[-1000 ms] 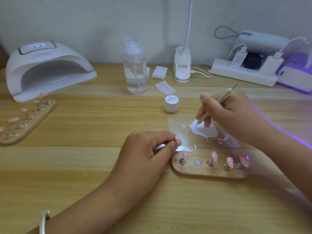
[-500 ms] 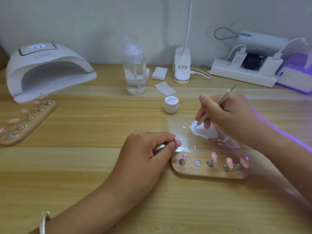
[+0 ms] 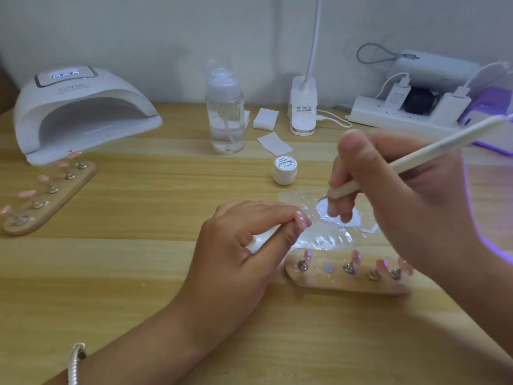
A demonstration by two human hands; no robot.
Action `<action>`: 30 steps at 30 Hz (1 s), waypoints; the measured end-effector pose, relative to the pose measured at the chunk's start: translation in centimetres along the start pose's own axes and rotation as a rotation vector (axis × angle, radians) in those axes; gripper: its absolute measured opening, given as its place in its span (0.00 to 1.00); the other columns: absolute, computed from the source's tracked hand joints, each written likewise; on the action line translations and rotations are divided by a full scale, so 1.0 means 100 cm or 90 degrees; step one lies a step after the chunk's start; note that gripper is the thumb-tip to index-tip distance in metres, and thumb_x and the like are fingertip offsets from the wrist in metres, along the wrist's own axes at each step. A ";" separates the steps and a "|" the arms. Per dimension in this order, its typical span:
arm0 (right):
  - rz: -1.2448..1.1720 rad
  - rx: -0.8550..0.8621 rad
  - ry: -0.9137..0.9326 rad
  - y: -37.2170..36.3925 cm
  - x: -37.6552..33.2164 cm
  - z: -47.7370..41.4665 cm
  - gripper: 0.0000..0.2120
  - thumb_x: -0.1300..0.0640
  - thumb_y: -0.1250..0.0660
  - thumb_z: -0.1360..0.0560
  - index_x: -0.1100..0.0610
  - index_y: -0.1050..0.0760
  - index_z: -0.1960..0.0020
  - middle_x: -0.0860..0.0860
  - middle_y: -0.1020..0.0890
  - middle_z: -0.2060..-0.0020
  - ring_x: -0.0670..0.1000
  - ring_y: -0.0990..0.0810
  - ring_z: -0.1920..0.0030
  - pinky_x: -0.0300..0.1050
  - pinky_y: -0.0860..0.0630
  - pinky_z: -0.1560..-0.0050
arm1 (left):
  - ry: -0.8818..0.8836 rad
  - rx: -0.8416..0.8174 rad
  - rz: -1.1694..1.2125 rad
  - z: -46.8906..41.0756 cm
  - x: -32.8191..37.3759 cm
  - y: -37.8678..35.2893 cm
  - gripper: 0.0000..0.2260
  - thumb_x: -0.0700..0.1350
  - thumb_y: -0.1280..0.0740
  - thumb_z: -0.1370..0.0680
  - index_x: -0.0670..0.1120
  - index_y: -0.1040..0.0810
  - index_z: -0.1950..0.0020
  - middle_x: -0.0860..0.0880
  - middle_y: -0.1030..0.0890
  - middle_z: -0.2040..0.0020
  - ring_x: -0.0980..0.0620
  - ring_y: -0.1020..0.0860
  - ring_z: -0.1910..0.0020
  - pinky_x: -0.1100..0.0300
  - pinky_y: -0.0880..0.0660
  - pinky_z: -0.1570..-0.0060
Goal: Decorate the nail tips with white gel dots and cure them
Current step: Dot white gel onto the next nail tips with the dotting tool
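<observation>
My right hand (image 3: 394, 195) grips a cream dotting pen (image 3: 433, 151); its metal tip hangs just above a white gel puddle (image 3: 341, 215) on a clear film sheet (image 3: 327, 240). My left hand (image 3: 244, 245) pinches a pink nail tip (image 3: 302, 220) on a small stand between thumb and forefinger, left of the film. A wooden holder (image 3: 333, 282) in front of the film carries several pink nail tips on metal pegs; one peg is bare. A small white gel jar (image 3: 284, 170) stands closed behind the film.
A white curing lamp (image 3: 80, 112) sits at the back left, with a second wooden holder (image 3: 55, 195) of pink tips before it. A clear pump bottle (image 3: 225, 112), white wipes (image 3: 273, 143), a desk lamp base (image 3: 303, 109) and a power strip (image 3: 405, 118) line the back.
My right hand has lifted the pen tip off the gel puddle and tilted the pen flatter, its back end swinging right. My left hand keeps pinching the nail tip in place.
</observation>
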State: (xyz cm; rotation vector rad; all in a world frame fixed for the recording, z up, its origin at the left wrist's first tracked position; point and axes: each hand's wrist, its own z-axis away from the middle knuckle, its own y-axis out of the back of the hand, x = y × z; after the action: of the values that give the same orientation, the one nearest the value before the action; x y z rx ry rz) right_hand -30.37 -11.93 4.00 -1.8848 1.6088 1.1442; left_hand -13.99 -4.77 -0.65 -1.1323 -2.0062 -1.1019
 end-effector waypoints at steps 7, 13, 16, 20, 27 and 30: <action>-0.024 -0.017 0.000 -0.009 0.000 0.011 0.17 0.55 0.34 0.22 0.60 0.23 0.68 0.47 0.20 0.74 0.50 0.19 0.74 0.36 0.26 0.71 | -0.029 0.015 0.017 -0.001 0.000 -0.001 0.06 0.47 0.31 0.23 0.50 0.14 0.52 0.61 0.15 0.53 0.61 0.18 0.47 0.53 0.28 0.41; -0.002 -0.017 0.003 -0.011 0.001 0.012 0.17 0.55 0.35 0.21 0.58 0.24 0.68 0.46 0.19 0.73 0.47 0.19 0.73 0.34 0.26 0.70 | -0.035 0.008 0.017 -0.001 -0.001 -0.001 0.06 0.45 0.31 0.23 0.48 0.14 0.52 0.61 0.15 0.52 0.61 0.18 0.47 0.52 0.29 0.41; 0.002 -0.018 0.005 -0.011 0.002 0.012 0.17 0.55 0.35 0.21 0.59 0.24 0.68 0.48 0.19 0.73 0.48 0.19 0.73 0.35 0.26 0.70 | -0.031 0.004 0.016 -0.001 0.000 -0.001 0.06 0.45 0.31 0.23 0.48 0.13 0.52 0.60 0.15 0.52 0.60 0.18 0.47 0.51 0.29 0.41; 0.011 -0.022 0.007 -0.011 0.003 0.012 0.17 0.54 0.35 0.21 0.60 0.24 0.67 0.48 0.19 0.73 0.47 0.19 0.73 0.34 0.26 0.70 | -0.029 -0.007 0.013 -0.001 0.000 0.000 0.06 0.45 0.31 0.22 0.48 0.14 0.51 0.60 0.15 0.52 0.60 0.18 0.47 0.51 0.29 0.40; 0.025 -0.030 0.009 -0.011 0.004 0.011 0.17 0.56 0.34 0.21 0.61 0.23 0.67 0.48 0.19 0.73 0.48 0.19 0.73 0.37 0.26 0.70 | -0.026 -0.007 0.015 -0.001 0.001 0.000 0.06 0.44 0.31 0.22 0.48 0.13 0.52 0.60 0.15 0.52 0.60 0.18 0.48 0.50 0.29 0.40; 0.030 -0.030 0.006 -0.010 0.004 0.012 0.17 0.56 0.34 0.21 0.61 0.22 0.67 0.48 0.19 0.73 0.49 0.19 0.73 0.39 0.25 0.70 | -0.025 -0.011 0.016 -0.001 0.001 0.000 0.06 0.44 0.31 0.22 0.47 0.13 0.52 0.60 0.14 0.52 0.59 0.18 0.48 0.50 0.29 0.40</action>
State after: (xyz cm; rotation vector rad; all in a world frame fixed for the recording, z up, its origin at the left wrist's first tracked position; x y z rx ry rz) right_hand -29.76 -11.03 2.80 -1.8934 1.6540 1.2043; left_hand -14.03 -4.80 -0.48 -1.1935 -2.0097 -1.0942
